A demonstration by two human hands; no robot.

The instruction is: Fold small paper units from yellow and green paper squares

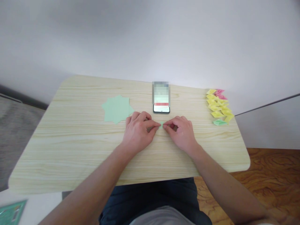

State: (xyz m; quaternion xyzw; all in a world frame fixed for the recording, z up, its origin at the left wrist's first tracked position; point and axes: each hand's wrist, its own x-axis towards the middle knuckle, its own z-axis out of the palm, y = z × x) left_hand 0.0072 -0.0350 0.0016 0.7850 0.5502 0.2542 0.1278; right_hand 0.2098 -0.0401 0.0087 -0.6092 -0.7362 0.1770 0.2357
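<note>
- Small green paper piece [161, 125]: lies at the middle of the wooden table [70, 150], just in front of the phone, pinched from both sides; only a sliver of it shows between the fingertips.
- Left hand [137, 129]: knuckles up, thumb and forefinger closed narrowly on the left end of the paper piece.
- Right hand [181, 131]: mirrors it, thumb and forefinger closed narrowly on the right end; the two sets of fingertips nearly meet.
- Phone [161, 97]: lies flat just beyond the hands, screen lit; its contents are blurred and no writing can be read.
- Stack of green paper sheets [116, 109]: fanned, on the table to the left of the phone, near the left hand.
- Folded paper shapes [219, 106]: loose cluster near the table's right edge, well apart from the hands; mostly yellow, two pink at the far end, one green at the near end.
- Open room: bare tabletop spreads left of the hands and along the near edge; the far edge meets a plain white wall [150, 40].
- Green-edged object [11, 212]: lower left corner, off the table; too cropped to identify.
</note>
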